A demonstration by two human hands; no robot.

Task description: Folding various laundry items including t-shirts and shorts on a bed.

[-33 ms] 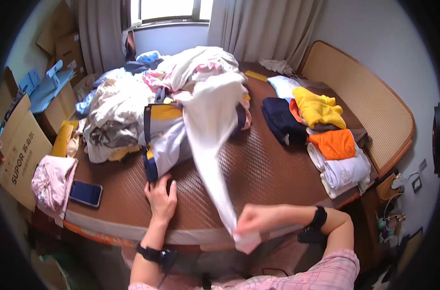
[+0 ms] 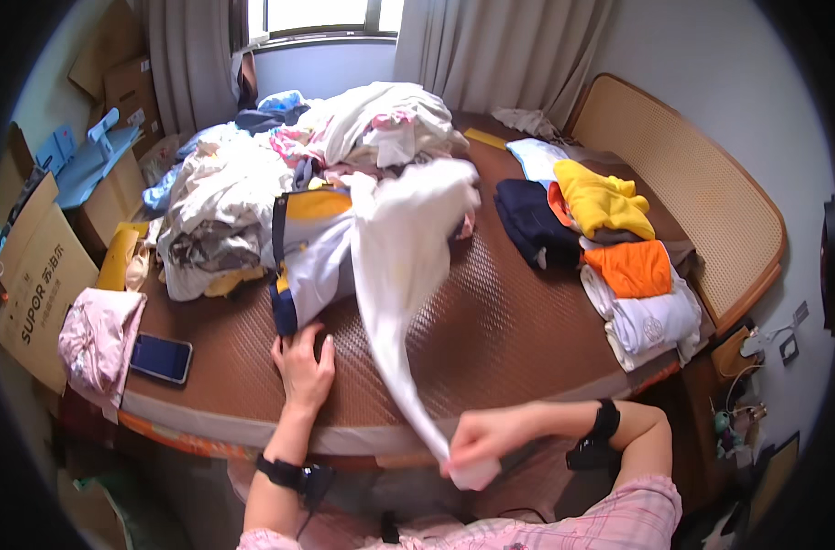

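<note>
Gripping the narrow near end of a white garment (image 2: 405,240) in a tightly closed right hand (image 2: 484,437), just beyond the near edge of a brown bed (image 2: 505,316), with a pale end poking out below the fist. Slanting from there up and away to the left, then widening into a crumpled, blurred spread above the middle of the bed.

Resting the left hand (image 2: 306,368) palm down on the bed, fingers loosely spread and gripping nothing, fingertips right by the navy corner of a white, yellow and navy garment (image 2: 321,261); not telling clearly between touching and barely apart.

Wearing black bands (image 2: 606,420) on both wrists and pink plaid sleeves (image 2: 619,513).

Facing a large heap of rumpled clothes (image 2: 220,215), mostly white with some blue and pink, on the far left part of the bed.

Showing, at the right, a navy garment (image 2: 530,227) beside a yellow garment (image 2: 601,197), and nearer, an orange garment (image 2: 630,269) on folded white clothes (image 2: 654,321).

Showing, at the left, a dark-screened phone (image 2: 161,357) just beside a pink cloth bundle (image 2: 99,341).

Including, farther off, a woven headboard (image 2: 683,192) at the right and grey curtains (image 2: 500,55) flanking a bright window (image 2: 321,16).
</note>
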